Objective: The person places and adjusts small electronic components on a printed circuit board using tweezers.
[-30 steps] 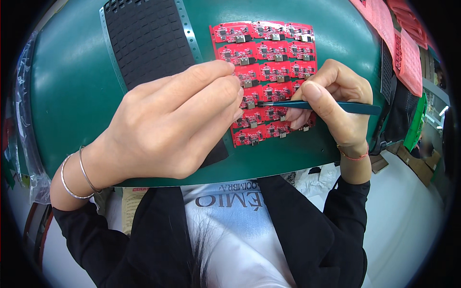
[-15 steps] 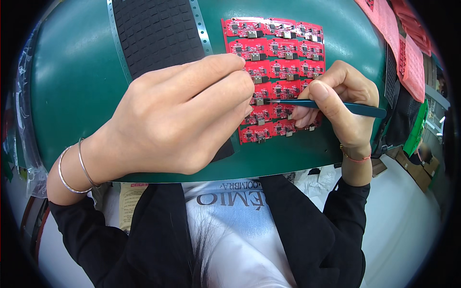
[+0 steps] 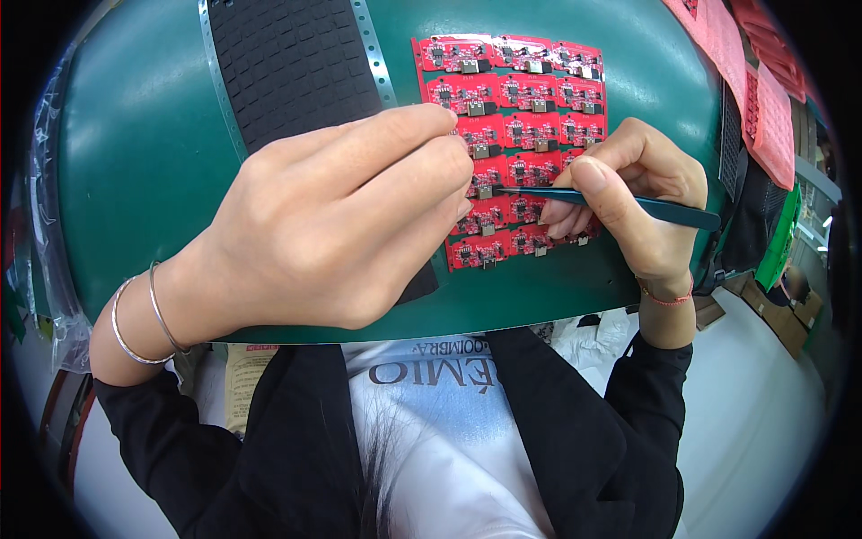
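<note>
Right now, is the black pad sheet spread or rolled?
Spread, where visible: the black pad sheet lies flat on the green tabletop, partly hidden by the left hand.

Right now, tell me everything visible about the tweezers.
The tweezers are slim, dark teal and metallic-looking, tapering to a fine tip. The right hand holds them between thumb and fingers, broad rear end to the right, tip pointing left over the red circuit boards. Tip contact is too small to judge.

Circuit boards [image 3: 532,144] are red, tweezers [image 3: 669,210] dark teal, the mat [image 3: 148,180] green, the sheet [image 3: 292,67] gridded black.
</note>
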A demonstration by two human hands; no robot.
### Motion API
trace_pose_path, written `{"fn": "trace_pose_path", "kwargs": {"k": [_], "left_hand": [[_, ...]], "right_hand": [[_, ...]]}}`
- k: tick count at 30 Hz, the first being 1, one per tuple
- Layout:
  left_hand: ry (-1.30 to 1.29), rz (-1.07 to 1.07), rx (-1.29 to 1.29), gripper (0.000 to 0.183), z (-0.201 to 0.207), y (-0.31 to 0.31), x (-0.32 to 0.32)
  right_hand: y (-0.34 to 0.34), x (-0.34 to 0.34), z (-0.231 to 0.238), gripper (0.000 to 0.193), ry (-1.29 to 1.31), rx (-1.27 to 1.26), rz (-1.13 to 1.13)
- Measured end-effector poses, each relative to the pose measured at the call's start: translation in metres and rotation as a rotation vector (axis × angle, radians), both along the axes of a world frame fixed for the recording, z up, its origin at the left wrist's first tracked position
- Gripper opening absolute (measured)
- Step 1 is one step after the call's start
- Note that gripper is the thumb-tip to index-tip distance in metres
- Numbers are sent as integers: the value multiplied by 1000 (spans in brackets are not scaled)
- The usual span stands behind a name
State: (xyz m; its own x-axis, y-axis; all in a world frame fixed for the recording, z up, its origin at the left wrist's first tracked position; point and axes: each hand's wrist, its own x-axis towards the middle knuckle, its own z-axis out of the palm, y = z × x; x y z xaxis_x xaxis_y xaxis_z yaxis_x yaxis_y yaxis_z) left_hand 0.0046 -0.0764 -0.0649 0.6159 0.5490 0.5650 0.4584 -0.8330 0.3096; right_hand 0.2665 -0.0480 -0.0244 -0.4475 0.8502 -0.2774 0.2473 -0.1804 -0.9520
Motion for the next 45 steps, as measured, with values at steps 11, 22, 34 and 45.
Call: {"fn": "trace_pose_path", "kwargs": {"k": [11,22,34,45], "left_hand": [[51,-43,0,37,0,2,2],[-47,132,-159,39,35,4,-19],[250,405,125,26,17,15,-67],[182,388,65,27,15,17,-73]], "right_hand": [[3,-1,-1,17,-6,-13,10],[53,-21,22,25,122,162,42],[115,-173,-10,32,260,156,228],[117,-175,-22,29,258,158,193]]}}
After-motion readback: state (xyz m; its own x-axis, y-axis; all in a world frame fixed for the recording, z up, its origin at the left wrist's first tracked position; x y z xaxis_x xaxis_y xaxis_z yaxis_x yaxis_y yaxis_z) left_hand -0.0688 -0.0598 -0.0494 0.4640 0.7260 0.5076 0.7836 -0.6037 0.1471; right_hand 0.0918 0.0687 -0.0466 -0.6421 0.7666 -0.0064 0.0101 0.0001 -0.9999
